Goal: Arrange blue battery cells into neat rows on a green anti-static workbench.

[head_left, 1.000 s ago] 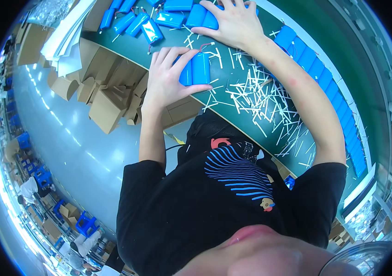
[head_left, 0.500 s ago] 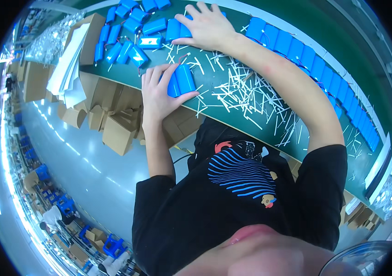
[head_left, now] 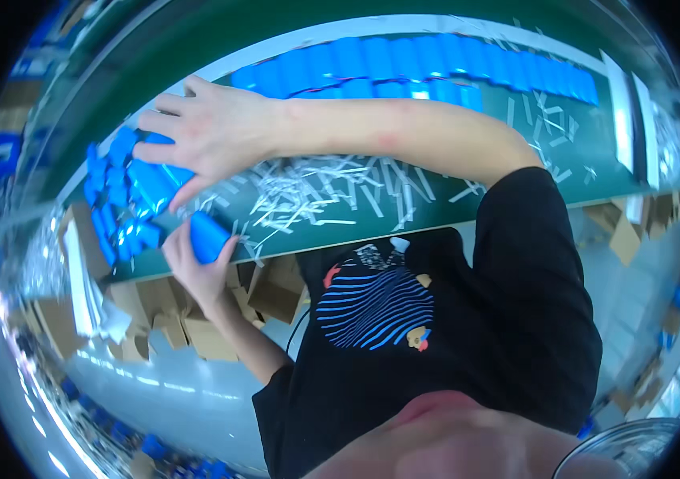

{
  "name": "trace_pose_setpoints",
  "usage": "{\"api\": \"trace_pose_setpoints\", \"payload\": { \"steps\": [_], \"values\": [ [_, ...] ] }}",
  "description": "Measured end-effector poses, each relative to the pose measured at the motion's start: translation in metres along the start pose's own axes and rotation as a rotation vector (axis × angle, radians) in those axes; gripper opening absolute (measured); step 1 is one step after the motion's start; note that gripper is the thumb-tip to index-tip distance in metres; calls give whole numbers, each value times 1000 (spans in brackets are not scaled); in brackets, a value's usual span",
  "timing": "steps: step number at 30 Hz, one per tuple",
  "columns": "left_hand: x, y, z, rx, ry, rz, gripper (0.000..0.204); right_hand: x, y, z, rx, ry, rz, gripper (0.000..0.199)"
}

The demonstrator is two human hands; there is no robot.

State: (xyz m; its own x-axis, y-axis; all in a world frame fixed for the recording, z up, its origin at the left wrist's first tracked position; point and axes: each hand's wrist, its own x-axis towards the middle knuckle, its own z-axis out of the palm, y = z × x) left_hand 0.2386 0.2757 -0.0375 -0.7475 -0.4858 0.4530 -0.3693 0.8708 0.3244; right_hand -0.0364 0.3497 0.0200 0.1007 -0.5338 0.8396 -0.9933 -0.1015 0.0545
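Note:
At the bench's near edge my left hand [head_left: 200, 267] is closed round a blue battery pack [head_left: 210, 234], thumb on one side and fingers on the other. Farther in, my right hand [head_left: 212, 128] reaches across from the right with its fingers spread. It lies over a cluster of blue packs, and one pack [head_left: 156, 185] shows below its palm, by the thumb. More loose blue battery packs [head_left: 116, 191] lie to the left of both hands. Motion blurs this part, so the right fingertips' contact is hard to make out.
Thin white strips [head_left: 308, 191] are scattered over the green bench top [head_left: 467, 164]. Blue packs [head_left: 428, 57] stand in rows along the far side. Cardboard boxes [head_left: 280, 287] sit below the near edge, and white sheets [head_left: 84, 279] hang at the left.
The view has turned, so the bench runs more level across it. My right hand has shifted left over the loose packs. My left hand stays round a pack at the near edge.

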Motion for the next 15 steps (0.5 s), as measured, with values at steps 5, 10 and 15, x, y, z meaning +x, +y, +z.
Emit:
{"api": "trace_pose_setpoints", "payload": {
  "steps": [5,10,15],
  "values": [
    [28,33,6,-143,-55,30,86,-86,55,-170,-46,-278,181,85],
    [74,126,37,-281,-252,244,87,-190,77,-301,-382,-507,482,89],
    [106,248,100,-406,-242,684,84,-264,82,-354,-512,-682,498,86]
  ]
}}
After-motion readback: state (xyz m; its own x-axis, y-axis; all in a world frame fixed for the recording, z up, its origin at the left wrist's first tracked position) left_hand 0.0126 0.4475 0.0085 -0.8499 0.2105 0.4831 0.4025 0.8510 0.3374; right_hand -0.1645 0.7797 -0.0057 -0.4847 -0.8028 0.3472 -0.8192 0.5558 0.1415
